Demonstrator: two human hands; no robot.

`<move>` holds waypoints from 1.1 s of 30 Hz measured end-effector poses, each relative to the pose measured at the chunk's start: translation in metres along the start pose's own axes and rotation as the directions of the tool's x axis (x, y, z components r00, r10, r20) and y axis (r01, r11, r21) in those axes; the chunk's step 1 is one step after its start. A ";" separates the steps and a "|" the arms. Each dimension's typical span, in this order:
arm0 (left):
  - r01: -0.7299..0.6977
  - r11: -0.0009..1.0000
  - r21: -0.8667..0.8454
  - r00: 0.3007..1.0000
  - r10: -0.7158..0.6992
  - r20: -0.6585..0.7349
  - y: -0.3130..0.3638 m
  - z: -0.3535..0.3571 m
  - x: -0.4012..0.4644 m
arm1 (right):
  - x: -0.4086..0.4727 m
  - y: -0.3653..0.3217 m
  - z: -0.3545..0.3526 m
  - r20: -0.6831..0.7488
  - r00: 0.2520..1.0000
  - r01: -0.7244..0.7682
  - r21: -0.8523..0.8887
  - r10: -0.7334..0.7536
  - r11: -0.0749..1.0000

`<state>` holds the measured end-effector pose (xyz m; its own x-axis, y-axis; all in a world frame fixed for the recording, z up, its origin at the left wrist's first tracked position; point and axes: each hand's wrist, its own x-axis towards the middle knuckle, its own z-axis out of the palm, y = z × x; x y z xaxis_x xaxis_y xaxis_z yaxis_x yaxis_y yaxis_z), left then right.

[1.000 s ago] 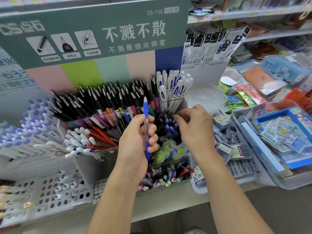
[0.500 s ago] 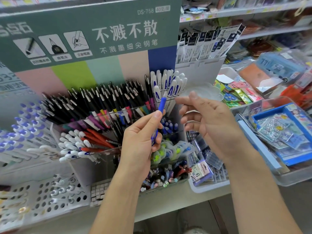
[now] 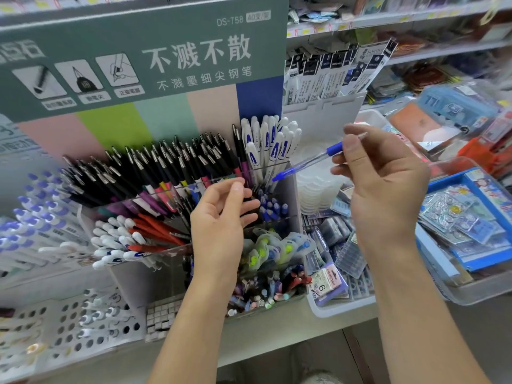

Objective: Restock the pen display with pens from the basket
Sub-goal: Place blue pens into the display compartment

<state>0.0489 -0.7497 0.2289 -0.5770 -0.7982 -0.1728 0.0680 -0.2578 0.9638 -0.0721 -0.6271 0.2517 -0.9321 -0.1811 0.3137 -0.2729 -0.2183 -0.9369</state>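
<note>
My right hand (image 3: pixel 382 184) pinches a clear pen with blue cap and tip (image 3: pixel 304 163), held slanted above the right end of the clear acrylic pen display (image 3: pixel 291 195). Its blue tip points down-left toward the compartment of blue-capped pens (image 3: pixel 273 207). My left hand (image 3: pixel 221 217) hovers in front of the display's middle, fingers apart and holding nothing. The display holds rows of black pens (image 3: pixel 155 173), white pens marked "A" (image 3: pixel 266 142), and red and white pens (image 3: pixel 130 236). No basket is in view.
A green signboard (image 3: pixel 144 56) stands behind the display. A perforated white rack (image 3: pixel 69 322) with pens sits lower left. To the right are a white tray of small packs (image 3: pixel 332 303), a stack of clear lids (image 3: pixel 315 187) and a clear bin of blue packages (image 3: pixel 476 228).
The blue pen passed from my left hand to my right hand, which lifted it up and to the right. My left hand let go and now hangs open before the display.
</note>
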 end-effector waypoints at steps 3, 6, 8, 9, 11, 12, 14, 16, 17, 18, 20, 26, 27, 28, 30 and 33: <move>0.058 0.996 -0.062 0.997 -0.061 -0.043 0.000 -0.002 0.001 | -0.004 0.009 0.004 0.118 0.983 0.168 -0.258 -0.141 0.952; 0.039 0.999 -0.001 0.999 -0.039 -0.030 -0.004 -0.001 0.001 | -0.016 0.026 0.011 0.309 0.941 0.277 -0.471 -0.138 0.837; -0.019 0.994 0.103 1.000 0.021 -0.013 -0.006 -0.002 -0.001 | -0.020 0.036 0.014 0.402 0.908 0.344 -0.562 -0.115 0.752; -0.078 0.979 0.190 0.997 0.079 0.001 -0.008 -0.004 -0.002 | -0.022 0.040 0.015 0.430 0.897 0.363 -0.586 -0.101 0.724; -0.204 0.890 0.409 0.979 0.194 0.067 -0.013 -0.007 -0.003 | -0.025 0.045 0.016 0.455 0.890 0.348 -0.641 -0.026 0.684; -0.245 0.832 0.499 0.969 0.222 0.106 -0.016 -0.008 -0.003 | -0.026 0.046 0.017 0.465 0.884 0.328 -0.682 0.043 0.654; -0.286 0.749 0.597 0.958 0.233 0.167 -0.022 -0.007 -0.002 | -0.029 0.048 0.024 0.469 0.857 0.289 -0.781 0.213 0.554; -0.300 0.712 0.635 0.954 0.240 0.181 -0.027 -0.006 -0.001 | -0.032 0.047 0.032 0.434 0.832 0.231 -0.838 0.345 0.495; -0.300 0.702 0.647 0.953 0.247 0.174 -0.029 -0.005 0.000 | -0.032 0.046 0.036 0.420 0.817 0.201 -0.849 0.395 0.488; -0.299 0.690 0.659 0.953 0.257 0.164 -0.030 -0.005 0.000 | -0.031 0.046 0.039 0.424 0.794 0.187 -0.853 0.437 0.488; -0.294 0.666 0.686 0.951 0.278 0.138 -0.031 -0.005 0.001 | -0.026 0.043 0.042 0.435 0.737 0.147 -0.850 0.517 0.506; -0.308 0.635 0.709 0.927 0.367 0.074 -0.035 -0.006 0.001 | -0.008 0.040 0.026 0.423 0.616 -0.178 -0.747 0.664 0.641; -0.310 0.638 0.705 0.924 0.377 0.066 -0.035 -0.005 0.001 | -0.007 0.040 0.023 0.445 0.609 -0.161 -0.740 0.656 0.653; -0.309 0.645 0.699 0.923 0.380 0.058 -0.036 -0.003 0.000 | -0.008 0.041 0.022 0.459 0.620 -0.122 -0.745 0.636 0.656; -0.306 0.668 0.678 0.927 0.372 0.051 -0.036 -0.001 -0.001 | -0.013 0.045 0.028 0.430 0.687 -0.043 -0.780 0.585 0.624; -0.311 0.683 0.661 0.929 0.367 0.057 -0.036 0.001 -0.002 | -0.021 0.052 0.039 0.362 0.778 0.042 -0.846 0.514 0.531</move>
<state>0.0472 -0.7382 0.1946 -0.5575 -0.8046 0.2046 -0.3122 0.4316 0.8464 -0.0579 -0.6719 0.2026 -0.7790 -0.5999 -0.1823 -0.3858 0.6878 -0.6149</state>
